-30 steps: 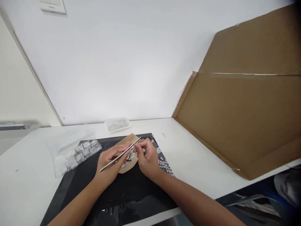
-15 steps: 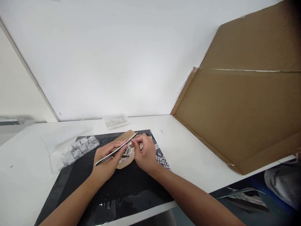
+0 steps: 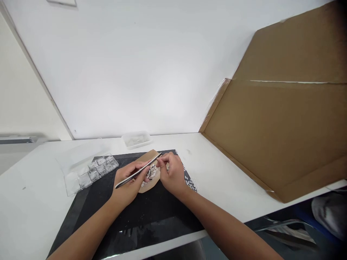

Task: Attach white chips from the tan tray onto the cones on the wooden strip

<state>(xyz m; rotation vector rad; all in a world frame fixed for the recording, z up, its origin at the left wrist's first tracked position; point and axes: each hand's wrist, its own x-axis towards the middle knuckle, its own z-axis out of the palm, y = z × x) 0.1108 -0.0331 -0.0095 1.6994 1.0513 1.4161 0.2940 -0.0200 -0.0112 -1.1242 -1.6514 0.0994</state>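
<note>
My left hand is closed around a long thin strip with a black side and a pale edge, held slanting up to the right. Beside the strip's far end, my right hand has thumb and forefinger pinched together; whatever is between them is too small to make out. Below both hands lies a brown paper sheet, with small white and dark scraps on it. A black mat is underneath. Small white pieces sit in rows at the mat's right edge, partly hidden by my right hand.
A clear compartment box with small packets stands at left, lid open. Behind the mat is a shallow translucent tub. A large cardboard sheet leans at right; a white wall rises behind the white table.
The view has shifted slightly, so everything sits a little further right. My right fingertips have drawn a little away from the strip, and more of the scraps on the brown paper shows.
</note>
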